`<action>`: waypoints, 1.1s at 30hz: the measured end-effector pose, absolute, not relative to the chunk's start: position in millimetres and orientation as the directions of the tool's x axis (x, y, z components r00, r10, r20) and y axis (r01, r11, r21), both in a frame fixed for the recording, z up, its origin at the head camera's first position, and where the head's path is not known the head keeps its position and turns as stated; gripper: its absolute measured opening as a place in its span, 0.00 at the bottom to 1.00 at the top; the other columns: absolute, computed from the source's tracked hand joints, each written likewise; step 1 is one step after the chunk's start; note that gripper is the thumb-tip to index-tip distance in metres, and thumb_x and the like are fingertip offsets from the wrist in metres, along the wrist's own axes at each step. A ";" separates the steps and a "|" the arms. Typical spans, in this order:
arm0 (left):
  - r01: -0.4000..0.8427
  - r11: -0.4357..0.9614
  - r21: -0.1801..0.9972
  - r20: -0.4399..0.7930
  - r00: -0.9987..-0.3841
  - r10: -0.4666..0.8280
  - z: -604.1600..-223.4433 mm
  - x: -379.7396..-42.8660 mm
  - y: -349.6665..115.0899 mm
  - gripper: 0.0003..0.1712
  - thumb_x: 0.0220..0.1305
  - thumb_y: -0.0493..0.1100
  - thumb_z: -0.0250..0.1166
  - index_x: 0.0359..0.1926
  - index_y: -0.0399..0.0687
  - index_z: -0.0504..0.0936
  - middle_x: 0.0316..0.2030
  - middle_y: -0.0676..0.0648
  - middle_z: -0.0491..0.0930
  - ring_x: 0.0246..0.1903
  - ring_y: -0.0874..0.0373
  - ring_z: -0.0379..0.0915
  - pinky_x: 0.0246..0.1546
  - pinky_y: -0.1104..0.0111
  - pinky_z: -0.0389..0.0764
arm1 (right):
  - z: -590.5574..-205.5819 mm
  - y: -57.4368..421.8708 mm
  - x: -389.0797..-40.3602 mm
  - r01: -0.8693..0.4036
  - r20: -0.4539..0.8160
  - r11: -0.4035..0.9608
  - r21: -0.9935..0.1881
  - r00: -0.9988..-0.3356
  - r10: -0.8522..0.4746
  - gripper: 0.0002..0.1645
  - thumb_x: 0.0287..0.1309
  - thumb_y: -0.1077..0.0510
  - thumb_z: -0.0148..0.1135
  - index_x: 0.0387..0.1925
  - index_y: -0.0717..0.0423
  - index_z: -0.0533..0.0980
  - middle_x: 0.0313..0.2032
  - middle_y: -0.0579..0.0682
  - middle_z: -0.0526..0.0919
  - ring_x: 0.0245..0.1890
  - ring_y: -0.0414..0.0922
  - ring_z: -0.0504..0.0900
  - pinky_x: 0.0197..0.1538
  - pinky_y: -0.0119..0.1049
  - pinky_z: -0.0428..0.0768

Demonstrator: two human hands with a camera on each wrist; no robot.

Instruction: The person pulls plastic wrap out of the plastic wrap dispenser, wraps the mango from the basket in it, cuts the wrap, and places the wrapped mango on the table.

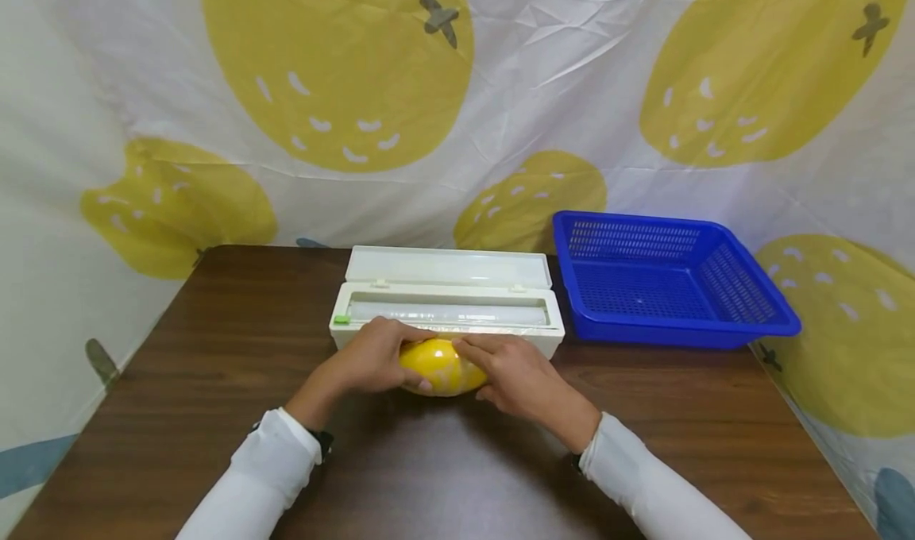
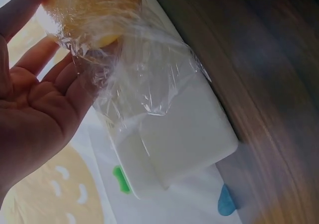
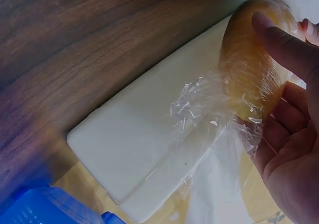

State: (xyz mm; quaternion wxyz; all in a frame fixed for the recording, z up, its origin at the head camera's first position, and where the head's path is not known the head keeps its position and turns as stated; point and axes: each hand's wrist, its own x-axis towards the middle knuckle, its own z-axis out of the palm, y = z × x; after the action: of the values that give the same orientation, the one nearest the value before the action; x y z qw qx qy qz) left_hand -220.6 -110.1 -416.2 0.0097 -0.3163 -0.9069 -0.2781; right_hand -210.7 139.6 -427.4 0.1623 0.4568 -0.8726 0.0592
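Note:
A yellow oval fruit (image 1: 439, 369) is held up between both hands in front of a white cling film dispenser (image 1: 450, 292). My left hand (image 1: 375, 357) grips its left end, and my right hand (image 1: 518, 377) grips the right end, thumbs on the near side. Clear cling film (image 2: 149, 79) covers the fruit, with loose crinkled ends hanging past it at both sides. In the right wrist view the thumb presses the wrapped skin, while the fingers curl behind. The fruit's far side is hidden in the head view.
The dispenser's lid (image 1: 450, 267) is raised, and a film roll (image 1: 457, 314) lies inside. A green slider (image 1: 341, 319) sits at its left end. To the right stands a blue perforated basket (image 1: 686, 333) on the brown wooden table (image 1: 236, 349). Fruit-printed cloth hangs behind.

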 end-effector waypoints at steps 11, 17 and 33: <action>0.516 0.667 0.537 0.161 -0.839 0.520 -418.5 -217.5 -107.7 0.39 0.40 0.50 0.82 0.56 0.44 0.79 0.45 0.45 0.88 0.38 0.56 0.77 0.44 0.57 0.77 | -434.8 140.4 -213.5 -0.817 0.389 0.576 -0.008 -0.533 -0.751 0.44 0.33 0.58 0.84 0.58 0.55 0.78 0.54 0.53 0.85 0.51 0.48 0.82 0.54 0.47 0.82; 0.538 0.731 0.419 0.182 -0.839 0.513 -414.3 -201.3 -95.2 0.35 0.45 0.46 0.79 0.55 0.40 0.77 0.42 0.43 0.86 0.35 0.53 0.76 0.41 0.56 0.80 | -431.9 141.8 -216.8 -0.811 0.364 0.579 -0.082 -0.566 -0.740 0.40 0.31 0.59 0.84 0.54 0.54 0.80 0.49 0.51 0.87 0.48 0.47 0.83 0.51 0.46 0.84; 0.580 0.814 -0.028 0.381 -0.747 0.545 -416.2 -177.2 -73.7 0.51 0.28 0.55 0.85 0.58 0.46 0.74 0.47 0.37 0.76 0.42 0.41 0.70 0.35 0.50 0.80 | -417.0 143.6 -224.6 -0.754 0.210 0.617 -0.223 -0.656 -0.725 0.43 0.33 0.55 0.83 0.59 0.48 0.79 0.48 0.46 0.89 0.44 0.42 0.83 0.49 0.45 0.83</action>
State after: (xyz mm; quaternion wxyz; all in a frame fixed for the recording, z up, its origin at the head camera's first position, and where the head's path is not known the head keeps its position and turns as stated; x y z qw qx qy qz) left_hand -177.2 -73.7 -416.2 0.1894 -0.3012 -0.9334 -0.0461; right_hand -224.6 143.6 -417.0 0.0497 0.4120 -0.8979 0.1470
